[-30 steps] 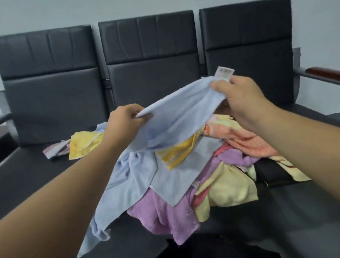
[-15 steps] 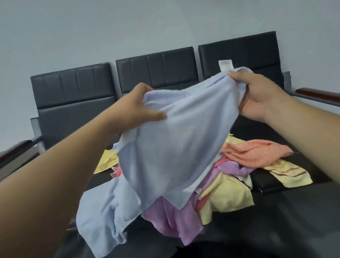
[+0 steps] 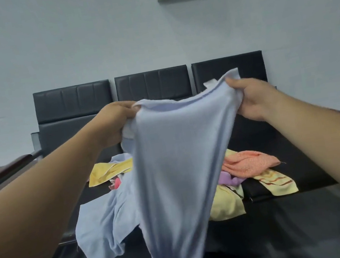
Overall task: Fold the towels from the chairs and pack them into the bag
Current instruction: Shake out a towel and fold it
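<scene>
Blue towel (image 3: 180, 160) hung up close, its bottom end cut off by the frame and hiding half the pile (image 3: 251, 163). Left grip (image 3: 115, 123) and right grip (image 3: 255, 98) were both curled tight on its top edge, fingertips buried in cloth. The pile lay behind on the chairs (image 3: 72, 101).

We hold both arms out; our left hand (image 3: 117, 123) grips the pale blue towel (image 3: 179, 154) at its left top edge, our right hand (image 3: 255, 100) its right.
</scene>
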Action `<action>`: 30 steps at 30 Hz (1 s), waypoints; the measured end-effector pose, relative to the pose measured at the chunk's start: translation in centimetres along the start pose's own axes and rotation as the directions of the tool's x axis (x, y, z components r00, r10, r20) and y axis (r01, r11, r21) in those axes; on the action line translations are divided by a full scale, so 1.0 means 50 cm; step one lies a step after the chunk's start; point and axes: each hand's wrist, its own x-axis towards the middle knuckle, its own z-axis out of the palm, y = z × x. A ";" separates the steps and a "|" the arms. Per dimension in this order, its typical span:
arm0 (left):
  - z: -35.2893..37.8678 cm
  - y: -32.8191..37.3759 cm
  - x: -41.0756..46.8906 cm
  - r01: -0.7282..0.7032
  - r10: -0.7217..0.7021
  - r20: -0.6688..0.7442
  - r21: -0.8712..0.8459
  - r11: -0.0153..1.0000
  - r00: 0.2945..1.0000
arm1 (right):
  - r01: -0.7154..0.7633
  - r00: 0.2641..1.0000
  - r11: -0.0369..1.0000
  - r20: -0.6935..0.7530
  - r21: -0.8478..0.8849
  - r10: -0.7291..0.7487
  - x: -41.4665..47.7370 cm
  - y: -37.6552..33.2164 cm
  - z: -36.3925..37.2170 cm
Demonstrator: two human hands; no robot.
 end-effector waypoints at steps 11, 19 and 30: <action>-0.026 0.020 -0.010 -0.109 0.138 0.068 0.942 0.318 0.988 | 0.049 0.974 0.909 -0.182 -0.415 -0.136 0.007 -0.018 -0.040; -0.006 -0.039 -0.013 0.001 -0.025 0.047 0.450 0.893 0.999 | 0.016 0.985 0.830 -0.132 -0.557 -0.107 -0.007 0.047 -0.051; 0.083 -0.029 -0.024 -0.075 -0.031 0.296 0.340 0.938 0.955 | 0.148 0.984 0.750 0.019 -0.645 -0.178 -0.017 0.092 0.039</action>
